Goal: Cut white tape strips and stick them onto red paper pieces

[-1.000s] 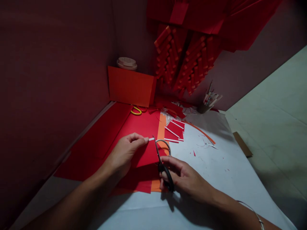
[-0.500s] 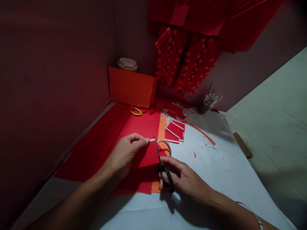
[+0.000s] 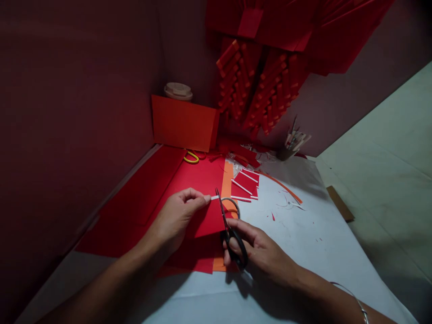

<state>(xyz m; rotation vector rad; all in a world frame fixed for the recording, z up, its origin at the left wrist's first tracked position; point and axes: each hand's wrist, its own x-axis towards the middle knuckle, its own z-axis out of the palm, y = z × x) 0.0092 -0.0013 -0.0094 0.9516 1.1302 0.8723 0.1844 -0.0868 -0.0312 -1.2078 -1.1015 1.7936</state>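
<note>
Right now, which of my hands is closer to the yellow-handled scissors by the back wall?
Left. The left hand pinches the red paper nearer the yellow-handled scissors; the right hand, working the black scissors, sits farther toward you and to the right.

- White sheet [image 3: 303, 252], right of the cut red pieces [image 3: 245, 184]: open, only small scraps.
- Left of them: wall [image 3: 74, 112] close.
- Behind them: cup of strips [image 3: 292, 144], hanging red paper lantern [image 3: 263, 85].
</note>
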